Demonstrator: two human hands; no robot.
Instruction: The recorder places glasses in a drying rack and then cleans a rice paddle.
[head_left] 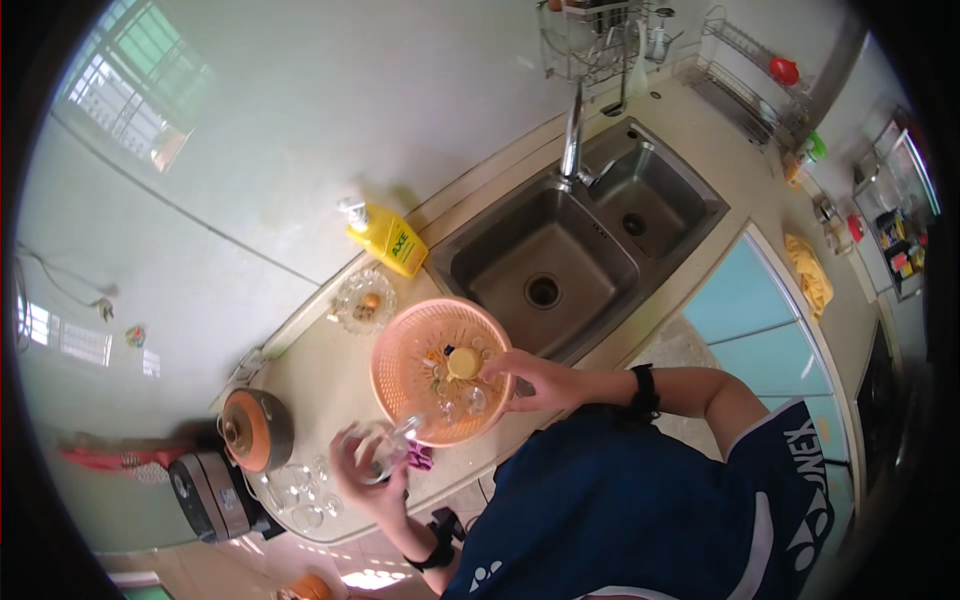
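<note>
My left hand (368, 478) is closed around a clear stemmed glass (408, 424), tilted beside the near left rim of a pink plastic basket (388, 362). The glass's foot or rim end reaches over the basket's edge. My right hand (540, 382) grips the basket's right rim, its fingers reaching inside. Close to those fingertips lies a pale yellow round piece (463, 363) in the basket. Several small clear glass pieces (474, 400) rest around it. Part of the stemmed glass is hidden by my left fingers.
A steel double sink (490, 250) with a tap (572, 140) lies behind the basket. A yellow pump bottle (392, 240) and a glass dish (345, 305) stand at the wall. Several clear glasses (308, 515), a lidded pot (252, 430) and a dark appliance (215, 500) sit left.
</note>
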